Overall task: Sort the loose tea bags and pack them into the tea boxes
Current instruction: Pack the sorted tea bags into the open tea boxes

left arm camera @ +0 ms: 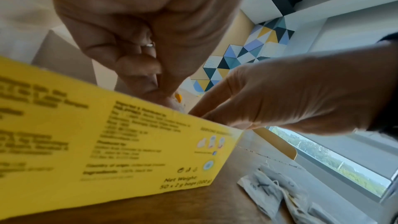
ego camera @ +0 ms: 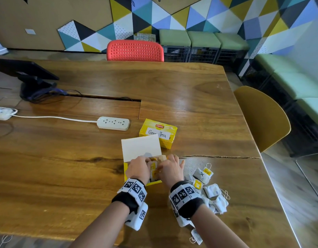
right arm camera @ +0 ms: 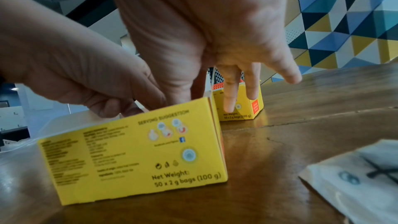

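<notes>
Tea bags (ego camera: pixel 211 192) lie loose in a heap on the wooden table (ego camera: pixel 65 176), at about four o'clock from the open tea box (ego camera: pixel 126 170) and just beside the right wrist. Both hands are down in that box, whose pale lid (ego camera: pixel 141 147) stands raised at twelve o'clock. The left hand (ego camera: pixel 137 169) has its fingers curled in toward the thumb, seemingly pinching a bag inside, though the bag itself is mostly hidden; a yellow tag shows between the hands. The right hand (ego camera: pixel 171 170) reaches its thumb and first finger into the opening while the other fingers fan out straight; whether it grips anything cannot be told. A second, closed box labelled green tea (ego camera: pixel 159 132) sits at one o'clock from the open one, close behind it.

The step in hand looks like tucking bags into the open box and squaring them up. Next comes picking from the heap, which calls for reading each bag's mark, an X shows on one, and matching it to the proper box; the closed one must be opened first.
</notes>
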